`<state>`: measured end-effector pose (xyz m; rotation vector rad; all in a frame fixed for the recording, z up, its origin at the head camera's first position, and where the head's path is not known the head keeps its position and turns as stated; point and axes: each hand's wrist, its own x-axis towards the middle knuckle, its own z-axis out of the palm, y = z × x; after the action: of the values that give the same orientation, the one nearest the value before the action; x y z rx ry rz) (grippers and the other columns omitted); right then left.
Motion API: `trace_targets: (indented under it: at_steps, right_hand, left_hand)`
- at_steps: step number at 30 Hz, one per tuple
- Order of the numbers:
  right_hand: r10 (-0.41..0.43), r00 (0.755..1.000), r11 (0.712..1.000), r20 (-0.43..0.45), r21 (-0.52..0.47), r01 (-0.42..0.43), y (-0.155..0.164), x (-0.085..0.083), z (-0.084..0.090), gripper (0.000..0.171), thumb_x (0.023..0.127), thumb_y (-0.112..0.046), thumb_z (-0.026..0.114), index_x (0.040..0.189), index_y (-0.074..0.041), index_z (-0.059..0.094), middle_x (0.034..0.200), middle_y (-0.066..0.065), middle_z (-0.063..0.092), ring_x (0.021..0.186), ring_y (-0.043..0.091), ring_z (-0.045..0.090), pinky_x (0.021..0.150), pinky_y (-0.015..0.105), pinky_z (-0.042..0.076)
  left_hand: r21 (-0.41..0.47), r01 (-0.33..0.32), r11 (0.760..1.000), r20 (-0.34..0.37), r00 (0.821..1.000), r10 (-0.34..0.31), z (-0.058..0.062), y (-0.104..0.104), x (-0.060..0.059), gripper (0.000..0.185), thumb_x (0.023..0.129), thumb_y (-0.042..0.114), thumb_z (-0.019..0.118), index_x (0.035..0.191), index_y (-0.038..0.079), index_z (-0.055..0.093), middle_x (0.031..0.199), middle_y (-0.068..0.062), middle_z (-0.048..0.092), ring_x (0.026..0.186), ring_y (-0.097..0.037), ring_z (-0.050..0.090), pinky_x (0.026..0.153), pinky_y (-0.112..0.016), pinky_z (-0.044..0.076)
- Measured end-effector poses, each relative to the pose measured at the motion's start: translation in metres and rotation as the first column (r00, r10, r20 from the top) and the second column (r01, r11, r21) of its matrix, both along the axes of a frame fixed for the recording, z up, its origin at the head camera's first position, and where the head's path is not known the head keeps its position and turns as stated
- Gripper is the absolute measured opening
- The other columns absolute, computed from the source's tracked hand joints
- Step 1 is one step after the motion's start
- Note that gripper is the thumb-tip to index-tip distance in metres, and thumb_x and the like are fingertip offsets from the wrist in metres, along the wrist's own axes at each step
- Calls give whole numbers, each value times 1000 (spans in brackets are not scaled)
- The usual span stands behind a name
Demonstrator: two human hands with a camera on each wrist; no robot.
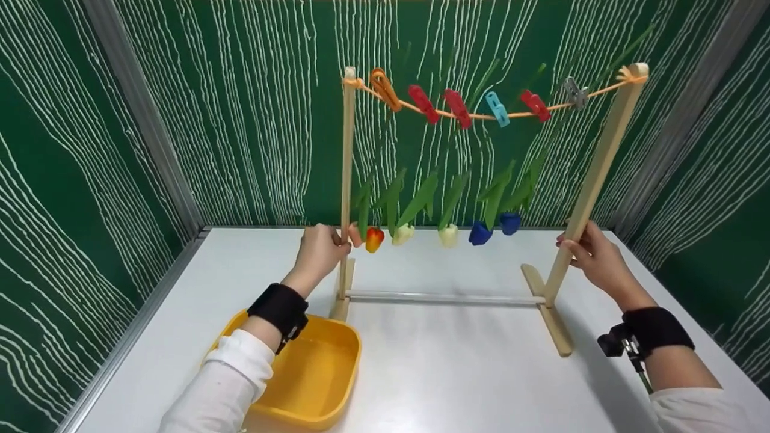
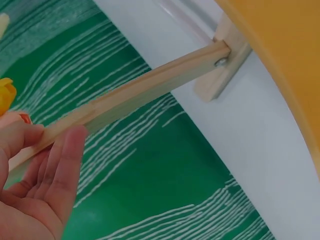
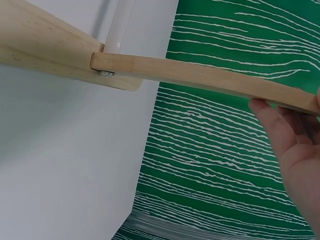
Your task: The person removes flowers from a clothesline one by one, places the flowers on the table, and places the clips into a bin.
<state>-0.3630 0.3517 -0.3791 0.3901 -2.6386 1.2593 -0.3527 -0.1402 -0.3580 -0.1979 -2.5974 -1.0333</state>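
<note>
Two hands grasp the rack (image 1: 445,297) standing on the table (image 1: 457,373): left hand (image 1: 319,252) around the left post (image 1: 347,180), right hand (image 1: 592,255) around the right post (image 1: 598,174). Uneven lifting likely tilts the frame, swinging the flowers (image 1: 448,234) or striking the tub (image 1: 313,379).

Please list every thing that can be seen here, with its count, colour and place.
rack: 1, pale wood, on table, two posts
cord: 1, orange, between post tops
pegs: 7; 1 orange, 3 red, 1 blue, 1 grey, on cord
toy plants: 5, green leaves, hanging under cord
tub: 1, yellow, front left
table: 1, white
left hand: holds left post
right hand: holds right post
</note>
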Motion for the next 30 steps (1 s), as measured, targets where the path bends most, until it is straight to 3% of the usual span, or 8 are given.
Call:
trace_targets:
  at_steps: [6,15,23,30]
  right_hand:
    - [5,1000,1000,-19,-1,-5,2,3,-3,53,101,-28,39,142,-3,20,126,27,48,122,47,44,86,50,43]
    - [9,997,999,-71,35,-7,-2,7,-9,46,101,-26,40,139,-4,27,122,21,52,118,38,51,83,45,47]
    - [35,999,999,-7,9,-35,-12,8,-5,51,100,-30,41,140,-4,23,126,24,50,122,44,46,85,46,46]
    - [44,999,999,-25,14,-44,-18,9,-5,47,100,-28,42,138,-5,27,125,22,52,122,41,48,84,45,47]
  left_hand:
    - [-27,-11,1000,17,1000,11,0,3,9,23,82,12,71,63,4,63,59,-5,57,55,-16,53,49,-23,43]
    - [-35,-8,999,34,999,10,2,-3,10,22,82,12,71,63,4,65,62,-6,62,57,-15,56,51,-24,45]
    - [-31,-24,999,35,999,25,1,-16,10,23,82,11,70,61,4,62,56,-4,56,53,-14,51,48,-22,41]
    - [-25,-34,999,24,999,34,2,-22,10,22,82,11,70,62,3,63,57,-5,59,52,-15,51,48,-22,42]
